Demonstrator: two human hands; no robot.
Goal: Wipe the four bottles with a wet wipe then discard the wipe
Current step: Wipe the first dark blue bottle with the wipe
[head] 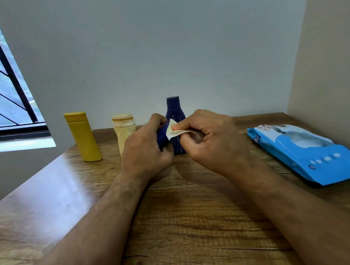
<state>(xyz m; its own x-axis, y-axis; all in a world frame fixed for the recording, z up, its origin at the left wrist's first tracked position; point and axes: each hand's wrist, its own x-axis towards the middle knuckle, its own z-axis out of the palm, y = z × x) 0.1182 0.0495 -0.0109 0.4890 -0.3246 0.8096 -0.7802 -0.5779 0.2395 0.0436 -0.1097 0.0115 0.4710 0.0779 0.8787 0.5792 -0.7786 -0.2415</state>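
Observation:
My left hand (145, 148) grips a small dark blue bottle (162, 136), mostly hidden inside the fingers. My right hand (208, 139) pinches a white wet wipe (174, 130) and holds it against that bottle. Behind the hands a taller dark blue bottle (175, 111) stands upright on the wooden table (186, 214). A cream bottle (123, 129) stands to its left, partly covered by my left hand. Farther left stands a yellow bottle (83, 136), leaning slightly.
A blue pack of wet wipes (308, 152) lies flat at the right side of the table, close to the beige side wall. A grey wall runs behind the bottles. A barred window (3, 82) is at the far left.

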